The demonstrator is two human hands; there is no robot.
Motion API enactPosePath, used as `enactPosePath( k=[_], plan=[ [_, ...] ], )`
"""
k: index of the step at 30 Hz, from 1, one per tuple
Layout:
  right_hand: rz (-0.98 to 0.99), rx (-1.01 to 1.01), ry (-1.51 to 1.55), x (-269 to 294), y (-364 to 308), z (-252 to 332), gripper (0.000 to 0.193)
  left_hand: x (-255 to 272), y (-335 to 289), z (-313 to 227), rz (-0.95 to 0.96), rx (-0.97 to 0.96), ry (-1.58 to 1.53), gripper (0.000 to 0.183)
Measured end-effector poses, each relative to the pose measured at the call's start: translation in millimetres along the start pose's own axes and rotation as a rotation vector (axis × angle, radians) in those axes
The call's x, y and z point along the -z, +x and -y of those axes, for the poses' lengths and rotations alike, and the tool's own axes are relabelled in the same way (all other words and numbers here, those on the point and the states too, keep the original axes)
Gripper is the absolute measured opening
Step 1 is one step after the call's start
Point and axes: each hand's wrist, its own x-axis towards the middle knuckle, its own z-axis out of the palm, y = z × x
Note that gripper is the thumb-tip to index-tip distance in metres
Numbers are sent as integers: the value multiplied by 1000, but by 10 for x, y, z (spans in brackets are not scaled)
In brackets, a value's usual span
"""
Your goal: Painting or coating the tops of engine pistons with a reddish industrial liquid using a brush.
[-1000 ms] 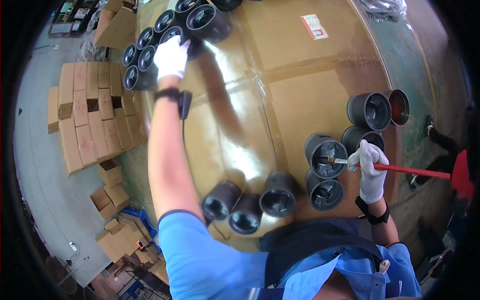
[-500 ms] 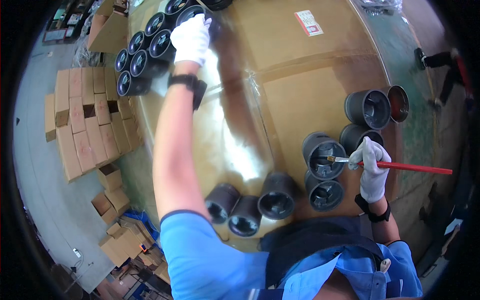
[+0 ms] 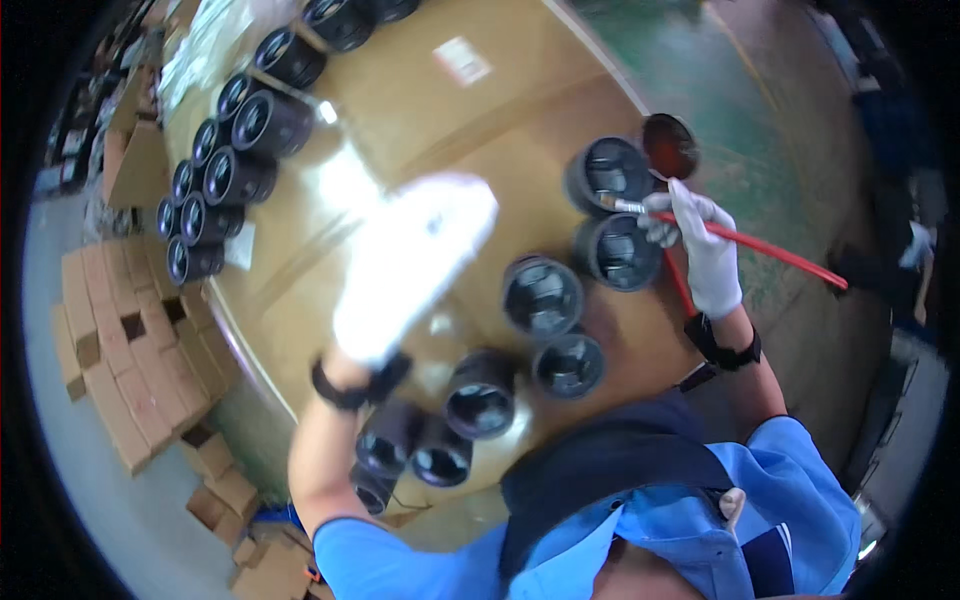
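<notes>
My right hand (image 3: 705,245), in a white glove, grips a paintbrush (image 3: 765,248) by its red handle near the ferrule. The bristles point left, at the rim of a black cylindrical housing (image 3: 612,172). Beside that stands a round tin (image 3: 670,148) with reddish-brown stuff inside. A second black housing (image 3: 622,252) lies just left of my right wrist. My left hand (image 3: 420,255), also white-gloved, is over the middle of the table, blurred and overexposed; its fingers look stretched out and nothing shows in them. Below it are more black housings (image 3: 482,395).
Several black housings (image 3: 240,175) are grouped along the table's (image 3: 470,150) far left side. A white label (image 3: 462,60) lies on the brown tabletop. A red bar (image 3: 680,285) is by the right edge. Stacked cardboard boxes (image 3: 130,350) stand on the floor at left.
My left hand has left the far-left housings and come back over the table's middle. My right hand has moved up with the paintbrush to another housing near the tin. The view has shifted.
</notes>
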Motion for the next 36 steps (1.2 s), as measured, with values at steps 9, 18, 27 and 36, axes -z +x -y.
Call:
enactPosePath(
  k=[9,18,27,36],
  plan=[
    [-113,63,-74,825,673,-198,32,-1182,-742,-500,68,44,750,41],
    [-118,79,-120,818,763,-415,39,-1049,-537,-473,131,222,679,54],
    [47,53,247,187,-148,300,42,-1012,-888,113,-619,17,-68,28],
    [225,27,222,-465,-601,452,38,-998,-874,-233,-434,545,-1601,40]
  ],
)
